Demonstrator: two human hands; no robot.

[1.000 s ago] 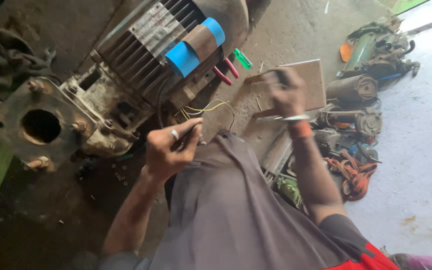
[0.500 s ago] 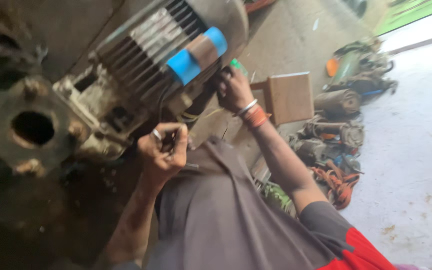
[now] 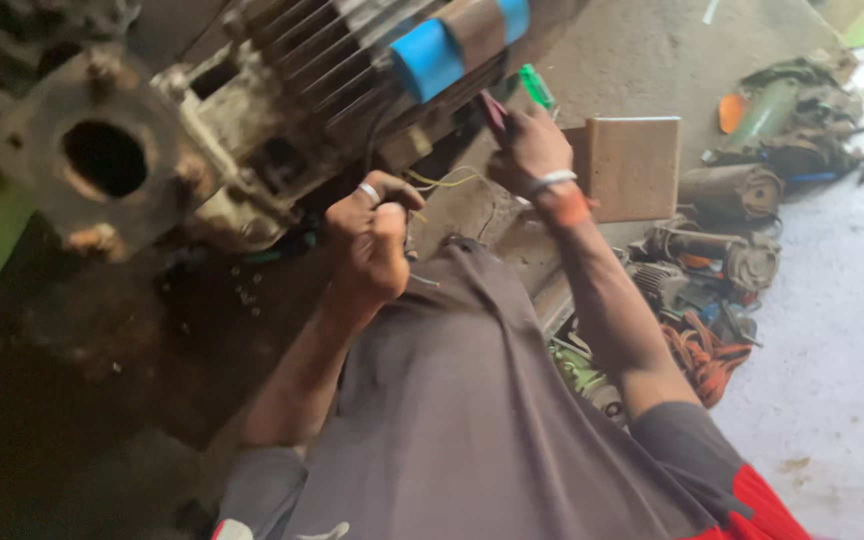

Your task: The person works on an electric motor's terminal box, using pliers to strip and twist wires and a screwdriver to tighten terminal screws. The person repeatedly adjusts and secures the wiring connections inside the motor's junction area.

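1. Lying across the workshop floor, a large finned electric motor (image 3: pixel 282 110) carries a rusty round flange (image 3: pixel 102 160) at one end and a blue band (image 3: pixel 430 58) on its casing.
2. Square board (image 3: pixel 632 168): flat on the floor just beside the right hand; scrap motors (image 3: pixel 722 250) near it.
3. Left hand (image 3: pixel 374 240): curled closed near thin yellow wires (image 3: pixel 442 182); what it grips cannot be told.
4. Right hand (image 3: pixel 530 150): well apart from the left, closed on red-handled pliers (image 3: pixel 495 115) at the motor's underside; a green-handled tool (image 3: pixel 537 88) lies just beyond.
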